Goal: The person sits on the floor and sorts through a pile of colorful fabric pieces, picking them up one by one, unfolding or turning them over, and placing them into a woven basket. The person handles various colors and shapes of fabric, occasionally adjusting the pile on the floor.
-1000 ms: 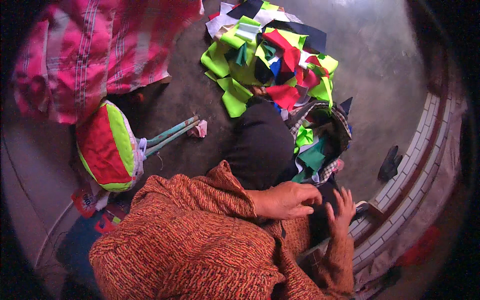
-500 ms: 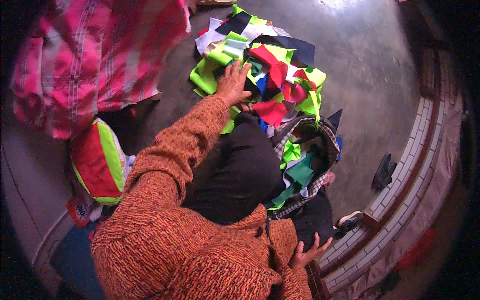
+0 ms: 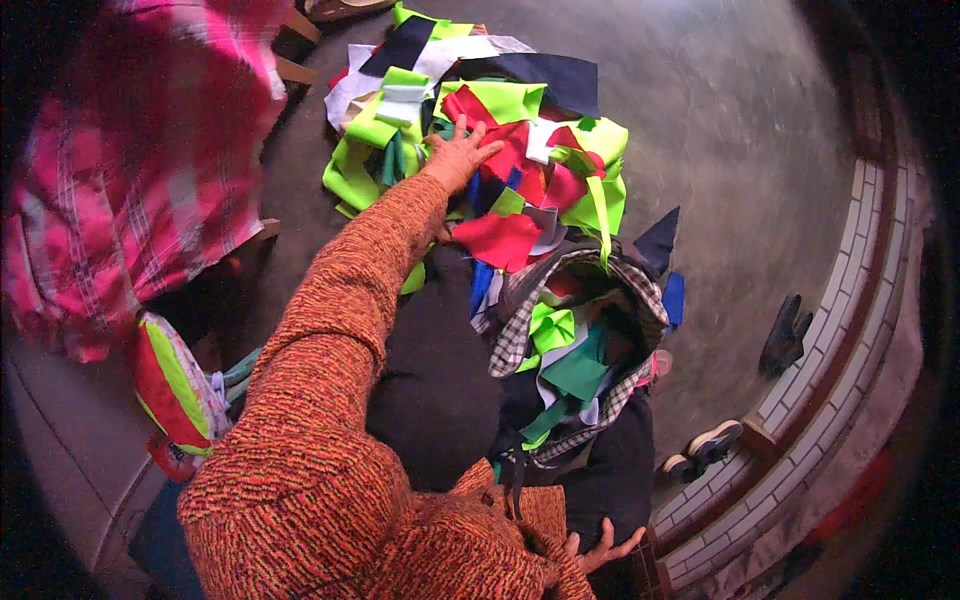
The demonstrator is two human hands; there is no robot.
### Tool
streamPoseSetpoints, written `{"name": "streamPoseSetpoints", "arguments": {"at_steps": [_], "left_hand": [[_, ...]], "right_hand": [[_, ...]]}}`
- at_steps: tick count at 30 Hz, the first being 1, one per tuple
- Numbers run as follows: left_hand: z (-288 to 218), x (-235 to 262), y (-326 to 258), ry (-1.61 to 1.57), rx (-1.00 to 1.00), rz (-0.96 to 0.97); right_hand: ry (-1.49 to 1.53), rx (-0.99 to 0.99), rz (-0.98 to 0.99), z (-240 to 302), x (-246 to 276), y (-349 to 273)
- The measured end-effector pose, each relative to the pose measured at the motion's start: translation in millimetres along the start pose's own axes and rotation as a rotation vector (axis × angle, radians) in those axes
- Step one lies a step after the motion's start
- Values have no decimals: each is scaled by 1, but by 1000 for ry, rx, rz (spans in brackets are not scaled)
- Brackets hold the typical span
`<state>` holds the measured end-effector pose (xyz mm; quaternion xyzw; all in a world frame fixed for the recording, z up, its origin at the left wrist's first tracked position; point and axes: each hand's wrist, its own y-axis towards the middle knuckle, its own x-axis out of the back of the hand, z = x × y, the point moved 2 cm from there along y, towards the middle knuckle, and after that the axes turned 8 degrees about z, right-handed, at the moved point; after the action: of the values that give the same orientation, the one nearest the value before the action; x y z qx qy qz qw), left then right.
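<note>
My left hand [image 3: 462,157] reaches out over a heap of fabric scraps on the floor. Its fingers are spread and touch the heap beside a red scrap [image 3: 508,147]; I see no scrap gripped in it. Around it lie lime-green cloth [image 3: 349,177], a navy piece [image 3: 560,80] and another red scrap [image 3: 497,240]. Between my legs a dark cloth bag with a checked rim [image 3: 508,335] gapes, with green [image 3: 577,377], lime and white scraps inside. Low in the view, my right hand [image 3: 603,550] rests by my dark-trousered leg, fingers apart and holding nothing visible.
A pink checked cloth [image 3: 130,190] drapes over wooden furniture at the left. Below it sits a red, lime and white stitched item [image 3: 178,385]. On the right are a shoe [image 3: 716,441], a black glove-like item [image 3: 785,338] and a white-tiled step edge [image 3: 840,290].
The view has shifted, so the heap and bag appear further left. My left hand has moved rightward across the heap, from the lime cloth to the red scraps. My right hand stays by my leg.
</note>
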<state>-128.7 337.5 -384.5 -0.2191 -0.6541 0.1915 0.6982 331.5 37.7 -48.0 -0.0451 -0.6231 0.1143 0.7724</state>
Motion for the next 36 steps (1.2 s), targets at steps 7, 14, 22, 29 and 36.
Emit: {"name": "streamPoseSetpoints", "arguments": {"at_steps": [7,14,22,29,36], "left_hand": [[-5,-15,2,-231,-61,-364],[44,2,-55,-878,-102,-594],[112,90,-159,-1530,-134,-849],[107,124,-226,-1821,-180,-844],[20,144,-263,-2356,-400,-429]], "right_hand": [[52,-80,13,6,2,0],[38,-81,113,20,14,-6],[118,-8,-50,18,2,-23],[151,66,-138,10,-4,-31],[210,72,-204,6,-15,-45]]}}
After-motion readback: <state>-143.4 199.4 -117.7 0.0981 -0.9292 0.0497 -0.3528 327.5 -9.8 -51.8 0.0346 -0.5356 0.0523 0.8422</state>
